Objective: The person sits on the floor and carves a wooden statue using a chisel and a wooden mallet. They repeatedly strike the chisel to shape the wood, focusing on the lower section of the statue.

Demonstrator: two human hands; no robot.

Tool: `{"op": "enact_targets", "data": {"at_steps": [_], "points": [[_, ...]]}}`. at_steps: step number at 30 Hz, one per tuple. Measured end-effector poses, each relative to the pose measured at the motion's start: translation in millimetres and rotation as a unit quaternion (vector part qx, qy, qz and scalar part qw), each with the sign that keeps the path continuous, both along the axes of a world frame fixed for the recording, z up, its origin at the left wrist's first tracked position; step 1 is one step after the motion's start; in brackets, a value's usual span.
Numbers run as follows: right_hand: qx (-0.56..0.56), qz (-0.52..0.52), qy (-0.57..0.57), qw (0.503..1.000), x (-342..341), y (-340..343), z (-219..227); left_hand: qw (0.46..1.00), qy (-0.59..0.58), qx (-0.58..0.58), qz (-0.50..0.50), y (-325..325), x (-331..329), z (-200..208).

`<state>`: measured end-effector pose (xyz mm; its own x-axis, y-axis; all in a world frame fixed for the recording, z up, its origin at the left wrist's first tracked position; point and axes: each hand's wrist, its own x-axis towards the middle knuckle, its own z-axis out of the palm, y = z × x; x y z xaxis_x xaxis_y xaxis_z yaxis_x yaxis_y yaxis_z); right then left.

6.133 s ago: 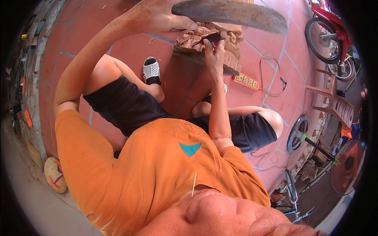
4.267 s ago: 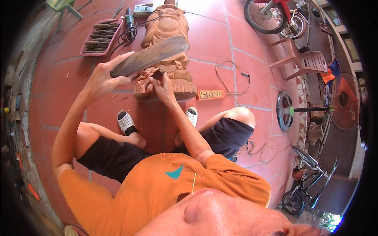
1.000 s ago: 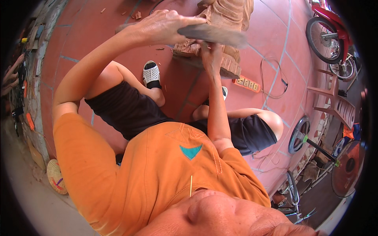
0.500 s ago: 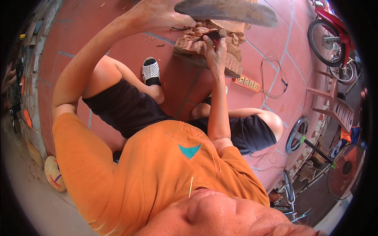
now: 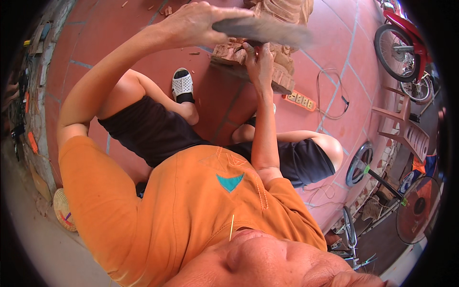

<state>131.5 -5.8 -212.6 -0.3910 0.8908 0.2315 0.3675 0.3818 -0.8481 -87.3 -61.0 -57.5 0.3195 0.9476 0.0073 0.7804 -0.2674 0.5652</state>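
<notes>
We're holding two!
Left hand: long grey wooden bat; right hand: dark half-hidden tool at brown wooden carving.

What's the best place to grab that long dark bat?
I'd probably grip the bat by its left end, coming from the left: its long body stretches rightward across our view of the carving, leaving that end clear. The left hand grips there.

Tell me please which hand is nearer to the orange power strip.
Right. In the picture, the right hand, gripping a dark tool, is above and left of the orange power strip; the left hand, gripping the blurred bat, is farther up and left.
</notes>
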Motion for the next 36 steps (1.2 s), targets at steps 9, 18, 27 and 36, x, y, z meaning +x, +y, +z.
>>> {"op": "enact_targets", "data": {"at_steps": [9,18,27,36], "points": [[0.019,-0.002,0.051,0.998,-2.0,-0.2,1.1,0.986,-0.118,0.121,-0.004,2.6,9.6,-1.9],[0.004,0.012,0.053,0.999,-0.8,-1.8,-20.0,0.997,0.058,0.02,0.039,2.1,0.4,-10.5],[-0.163,0.052,0.206,0.964,13.6,10.5,-16.7,0.995,-0.09,0.046,0.024,-5.0,-1.5,5.8],[-0.059,0.052,0.099,0.992,8.1,1.5,-8.8,0.993,-0.112,0.036,0.013,-9.8,6.4,13.9]]}}
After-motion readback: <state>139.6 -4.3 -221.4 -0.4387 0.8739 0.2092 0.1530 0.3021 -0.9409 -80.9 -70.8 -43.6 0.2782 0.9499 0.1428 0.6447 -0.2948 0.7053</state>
